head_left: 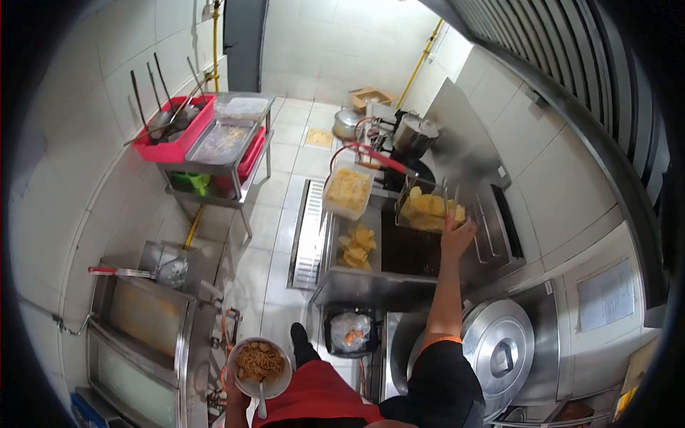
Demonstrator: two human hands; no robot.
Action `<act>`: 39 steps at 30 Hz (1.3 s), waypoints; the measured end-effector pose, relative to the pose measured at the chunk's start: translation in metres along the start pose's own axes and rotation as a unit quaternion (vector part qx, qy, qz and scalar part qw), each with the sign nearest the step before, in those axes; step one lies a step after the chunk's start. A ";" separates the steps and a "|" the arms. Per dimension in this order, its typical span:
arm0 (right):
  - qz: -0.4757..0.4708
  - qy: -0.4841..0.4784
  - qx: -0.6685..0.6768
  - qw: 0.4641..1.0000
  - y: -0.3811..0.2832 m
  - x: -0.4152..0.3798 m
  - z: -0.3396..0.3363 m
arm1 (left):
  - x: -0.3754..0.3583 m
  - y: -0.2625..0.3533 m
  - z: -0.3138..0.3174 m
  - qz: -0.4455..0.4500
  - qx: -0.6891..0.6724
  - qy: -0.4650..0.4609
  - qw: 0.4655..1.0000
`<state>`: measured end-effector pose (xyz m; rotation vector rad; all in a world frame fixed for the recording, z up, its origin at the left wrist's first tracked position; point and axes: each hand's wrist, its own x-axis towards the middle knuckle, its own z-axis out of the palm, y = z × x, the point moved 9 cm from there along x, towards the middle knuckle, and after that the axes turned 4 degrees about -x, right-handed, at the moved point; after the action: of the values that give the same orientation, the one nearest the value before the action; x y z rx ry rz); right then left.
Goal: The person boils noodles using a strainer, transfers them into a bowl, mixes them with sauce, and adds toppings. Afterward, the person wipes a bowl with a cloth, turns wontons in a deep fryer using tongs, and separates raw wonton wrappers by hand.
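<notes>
My left hand (234, 385) is wrapped around a white bowl (287, 372) of brown noodles (258, 360). A spoon (262, 406) leans in the bowl with its handle toward me. Over the fryer (407, 250), my right hand (460, 235) is closed on what look like thin metal tongs (447, 196), partly hidden by the fingers. The tongs reach to yellow chips (424, 207) in a wire basket at the fryer's far side. More chips (357, 246) lie in the tray section at left, and a plastic tub (348, 192) of pale yellow pieces sits behind them.
A pot (416, 134) and a red handle (385, 157) are beyond the fryer. A large round lid (499, 357) is at my right, a lined bin (349, 334) ahead of my feet. Left stand a steel cart (239, 171) with a pink tub (178, 135) and more fryers (143, 314).
</notes>
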<state>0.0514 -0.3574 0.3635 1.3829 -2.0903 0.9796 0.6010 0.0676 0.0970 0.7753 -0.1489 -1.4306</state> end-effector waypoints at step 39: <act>-0.741 -0.596 -0.049 -0.306 -0.011 -1.047 -0.672 | -0.908 -0.342 -0.115 0.650 -0.168 0.672 0.312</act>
<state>0.4671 0.7791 0.0766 -1.6709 -1.2413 1.6762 0.2189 0.9659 0.1377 0.8345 0.7077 1.0281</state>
